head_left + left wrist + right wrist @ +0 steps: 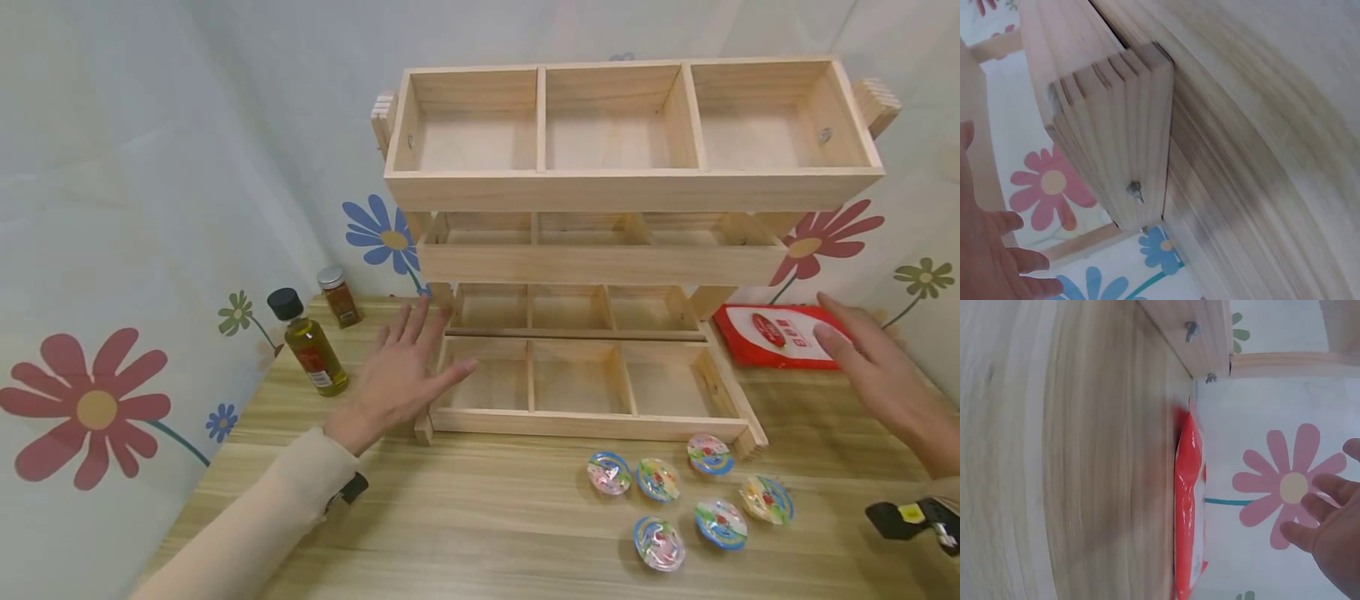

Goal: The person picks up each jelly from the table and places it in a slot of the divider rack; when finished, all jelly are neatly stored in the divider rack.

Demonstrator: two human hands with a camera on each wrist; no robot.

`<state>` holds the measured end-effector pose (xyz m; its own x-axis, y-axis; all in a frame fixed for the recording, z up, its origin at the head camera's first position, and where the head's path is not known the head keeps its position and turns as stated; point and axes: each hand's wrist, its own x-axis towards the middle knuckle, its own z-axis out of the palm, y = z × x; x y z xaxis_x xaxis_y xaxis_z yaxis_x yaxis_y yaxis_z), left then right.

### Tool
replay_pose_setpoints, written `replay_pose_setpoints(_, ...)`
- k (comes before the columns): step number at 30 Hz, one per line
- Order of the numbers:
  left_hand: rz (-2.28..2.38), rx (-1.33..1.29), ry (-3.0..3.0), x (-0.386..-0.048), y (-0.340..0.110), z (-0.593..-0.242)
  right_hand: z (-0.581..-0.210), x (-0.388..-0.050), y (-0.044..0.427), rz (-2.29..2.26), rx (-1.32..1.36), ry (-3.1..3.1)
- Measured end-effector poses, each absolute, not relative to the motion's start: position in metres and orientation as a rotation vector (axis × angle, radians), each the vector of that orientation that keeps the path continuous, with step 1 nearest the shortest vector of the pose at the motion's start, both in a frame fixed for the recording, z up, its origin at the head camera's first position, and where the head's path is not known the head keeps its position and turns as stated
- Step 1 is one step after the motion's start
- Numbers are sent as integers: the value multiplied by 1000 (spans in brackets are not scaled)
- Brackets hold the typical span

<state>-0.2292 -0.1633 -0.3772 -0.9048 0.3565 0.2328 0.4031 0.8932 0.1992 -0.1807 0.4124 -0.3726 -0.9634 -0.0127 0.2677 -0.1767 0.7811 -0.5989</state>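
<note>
While the left grip point(401, 375) and right grip point(885, 379) are holding nothing, fingers loosely extended, a leftward sweep from the rack point(633, 193) could be toppling the bottle point(313, 348).

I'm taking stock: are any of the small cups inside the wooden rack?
No, all six small cups lie on the table in front of the wooden rack.
</note>
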Motion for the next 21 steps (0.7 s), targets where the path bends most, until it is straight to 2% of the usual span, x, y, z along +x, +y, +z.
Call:
replay_pose_setpoints(11, -532, -698, -2803, -217, -150, -377, -381, -179, 414, 1250, 57, -2630)
replay_pose_setpoints(21, -710, -761, -2716, -208, -138, -378, -391, -187, 411, 1727, 298, -2415)
